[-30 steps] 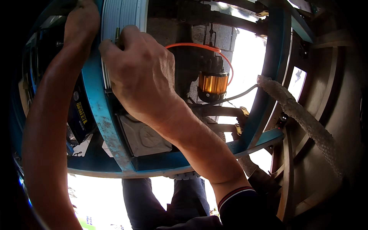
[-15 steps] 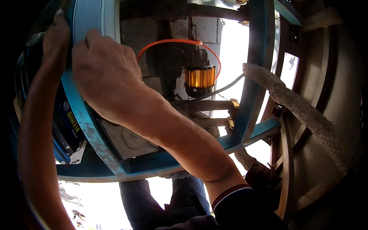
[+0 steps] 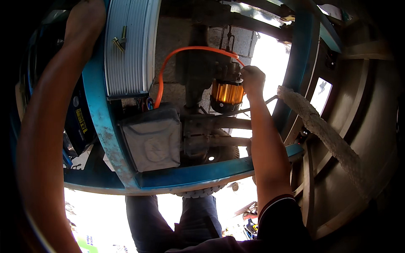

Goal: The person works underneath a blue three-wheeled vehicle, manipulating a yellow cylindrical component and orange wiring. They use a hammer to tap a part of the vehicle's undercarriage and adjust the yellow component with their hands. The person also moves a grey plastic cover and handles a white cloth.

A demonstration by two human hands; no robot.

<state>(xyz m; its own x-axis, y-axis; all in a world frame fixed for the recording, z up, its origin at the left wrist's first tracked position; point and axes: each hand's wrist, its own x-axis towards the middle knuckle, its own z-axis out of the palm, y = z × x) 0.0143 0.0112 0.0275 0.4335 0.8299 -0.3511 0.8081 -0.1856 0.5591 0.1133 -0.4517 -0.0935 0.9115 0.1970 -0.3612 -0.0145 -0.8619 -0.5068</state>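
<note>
My right hand [image 3: 253, 80] is closed on the orange cable [image 3: 181, 49], beside a motor with a copper-coloured finned body [image 3: 227, 92]. The cable arches over from a bundle of wires at the end of a silver finned metal box [image 3: 128, 63]. Two brassy bolts [image 3: 118, 44] lie on top of that box. My left hand [image 3: 85, 21] rests at the upper left, against the blue metal frame [image 3: 101, 118]; its fingers are out of sight. A grey plastic cover [image 3: 152, 139] sits below the finned box.
A blue crossbar [image 3: 198, 172] runs in front of my legs, and a blue upright beam [image 3: 297, 63] stands right of the motor. A rough, foam-wrapped bar [image 3: 322, 126] slants across the right. Dark batteries [image 3: 78, 122] sit at the left, and a tyre [image 3: 225, 147] shows below the motor.
My right hand has left the finned box and moved right to the cable beside the motor. The bolts and the grey cover are now uncovered. The view has shifted slightly.
</note>
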